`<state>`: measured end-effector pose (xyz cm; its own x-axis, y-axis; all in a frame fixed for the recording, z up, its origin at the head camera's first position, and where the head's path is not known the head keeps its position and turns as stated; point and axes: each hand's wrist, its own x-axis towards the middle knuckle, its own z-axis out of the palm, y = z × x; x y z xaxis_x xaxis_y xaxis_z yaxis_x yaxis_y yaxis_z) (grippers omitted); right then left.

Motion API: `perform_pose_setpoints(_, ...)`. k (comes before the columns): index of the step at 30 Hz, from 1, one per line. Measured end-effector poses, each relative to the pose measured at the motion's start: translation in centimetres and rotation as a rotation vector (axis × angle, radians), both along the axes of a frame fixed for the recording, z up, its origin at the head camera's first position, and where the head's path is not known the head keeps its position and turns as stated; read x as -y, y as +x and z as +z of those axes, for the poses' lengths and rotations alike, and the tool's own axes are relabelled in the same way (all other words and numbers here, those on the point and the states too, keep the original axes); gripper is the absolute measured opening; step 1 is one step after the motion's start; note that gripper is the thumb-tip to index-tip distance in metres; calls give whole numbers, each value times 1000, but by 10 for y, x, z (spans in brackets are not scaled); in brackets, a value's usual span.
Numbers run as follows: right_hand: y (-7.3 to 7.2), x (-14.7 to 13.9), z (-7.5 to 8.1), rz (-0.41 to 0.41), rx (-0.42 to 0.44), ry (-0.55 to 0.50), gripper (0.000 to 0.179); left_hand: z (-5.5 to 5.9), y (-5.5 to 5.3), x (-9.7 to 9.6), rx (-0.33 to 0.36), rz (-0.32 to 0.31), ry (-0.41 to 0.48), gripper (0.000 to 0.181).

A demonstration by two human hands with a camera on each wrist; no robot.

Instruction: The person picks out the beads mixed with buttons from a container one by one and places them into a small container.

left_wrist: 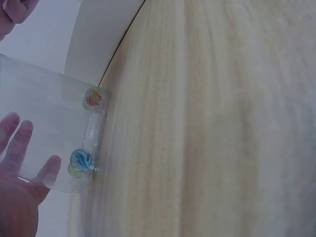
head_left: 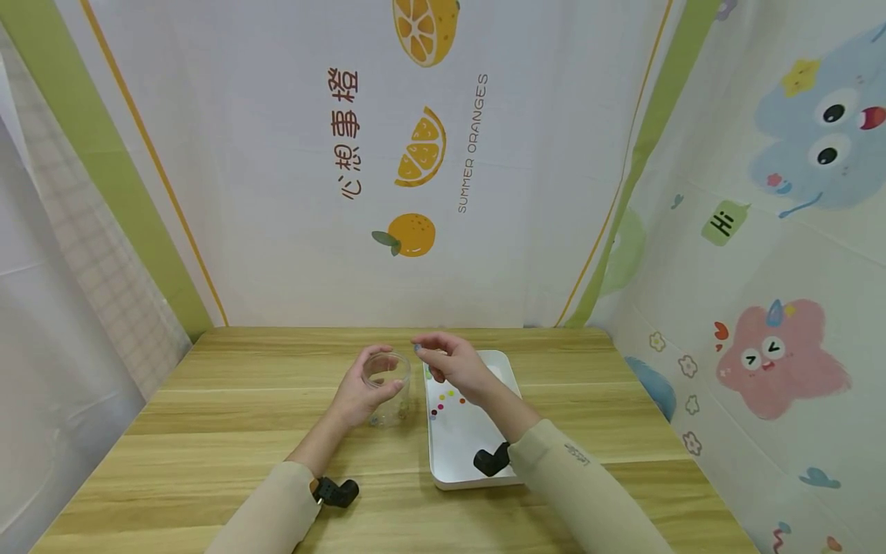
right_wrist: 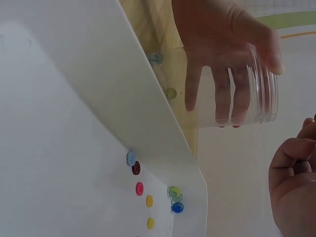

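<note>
My left hand (head_left: 358, 396) grips a clear plastic jar (head_left: 396, 402), which stands upright on the table with its mouth uncovered. Several swirled glass marbles (left_wrist: 81, 160) lie at the jar's bottom. To the right of the jar's mouth and slightly above it, my right hand (head_left: 460, 371) pinches a small blue marble (head_left: 418, 348) between thumb and forefinger, mostly covered by the fingertips. Below that hand is a white tray (head_left: 471, 454). It holds several coloured buttons (right_wrist: 139, 188), and a green-yellow marble (right_wrist: 175, 192) and a blue marble (right_wrist: 177, 207) lie near its far wall.
The wooden table (head_left: 228, 431) carries the jar and the tray side by side. A white printed curtain (head_left: 277, 254) hangs behind its far edge, and another patterned curtain (head_left: 664, 323) is at the right. Black wrist cameras (head_left: 338, 492) sit on both wrists.
</note>
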<state>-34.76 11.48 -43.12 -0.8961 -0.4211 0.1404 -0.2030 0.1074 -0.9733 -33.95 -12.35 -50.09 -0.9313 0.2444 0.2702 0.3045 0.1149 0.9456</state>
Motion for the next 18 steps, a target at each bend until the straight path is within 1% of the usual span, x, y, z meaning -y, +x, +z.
perform_pose_setpoints(4,0,6,0,6,-20,19,32,0,0,0,-9,-1,-3,71)
perform_pose_setpoints(10,2,16,2,23,-3,25,33,-1,1,0,-7,10,-22,68)
perform_pose_setpoints(13,4,20,3,20,-2,30,31,-1,1,0,-1,13,-20,68)
perform_pose_setpoints(18,3,25,3,7,-18,68,28,1,2,0,-10,11,-19,67)
